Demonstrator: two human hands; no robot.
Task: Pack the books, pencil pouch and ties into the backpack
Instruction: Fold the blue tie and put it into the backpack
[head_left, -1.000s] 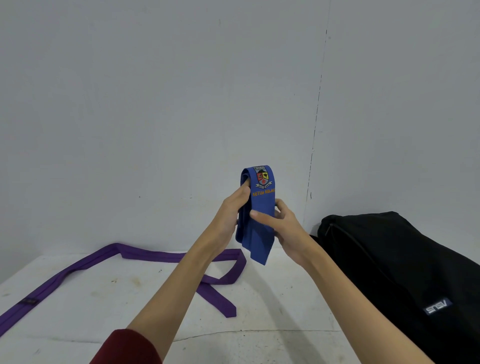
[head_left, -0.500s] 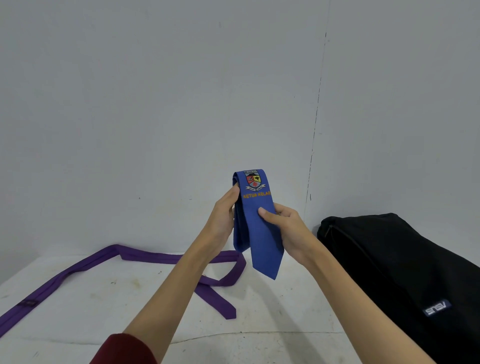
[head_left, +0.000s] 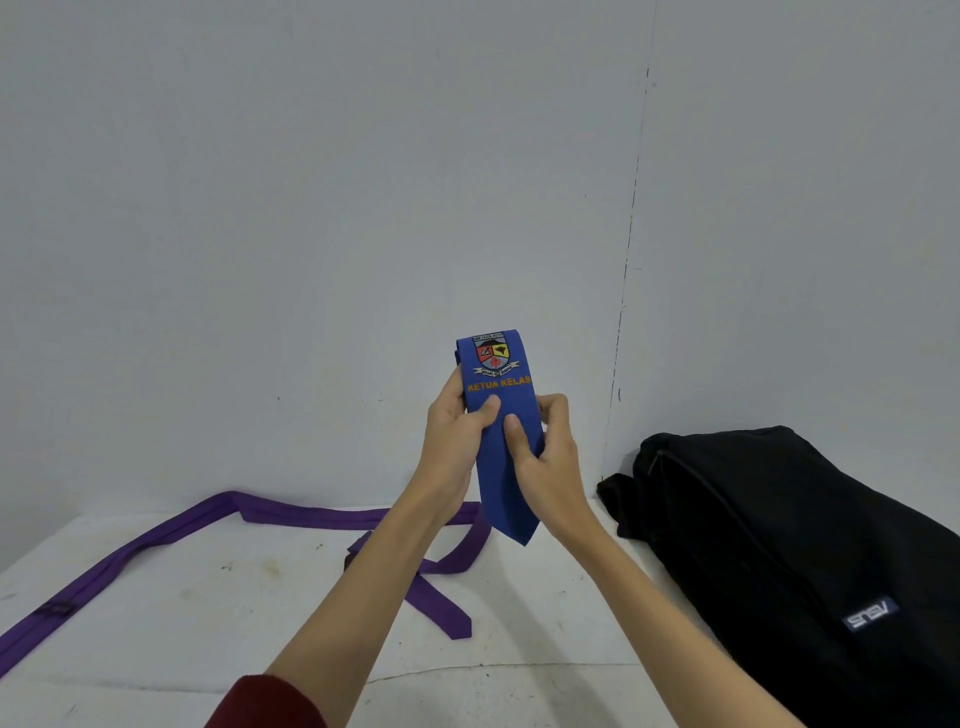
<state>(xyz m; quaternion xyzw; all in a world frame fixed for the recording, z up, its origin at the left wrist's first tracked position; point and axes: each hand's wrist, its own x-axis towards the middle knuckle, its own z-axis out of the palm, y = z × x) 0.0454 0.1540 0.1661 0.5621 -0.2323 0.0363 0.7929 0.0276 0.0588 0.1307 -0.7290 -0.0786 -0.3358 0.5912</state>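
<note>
In front of me stands a plain pale grey wall (head_left: 311, 208), meeting another wall (head_left: 805, 208) at a corner with a chipped dark seam (head_left: 631, 249). Below lies a white, scuffed, stained surface (head_left: 249, 597), evenly lit.

Left hand (head_left: 451, 441): raised at centre, thumb pressed on front of folded blue fabric tie (head_left: 501, 447) | Right hand (head_left: 545, 452): alongside, thumb on front, fingers curled behind | Both forearms extended forward, dark red sleeve (head_left: 267, 701) on left.
</note>
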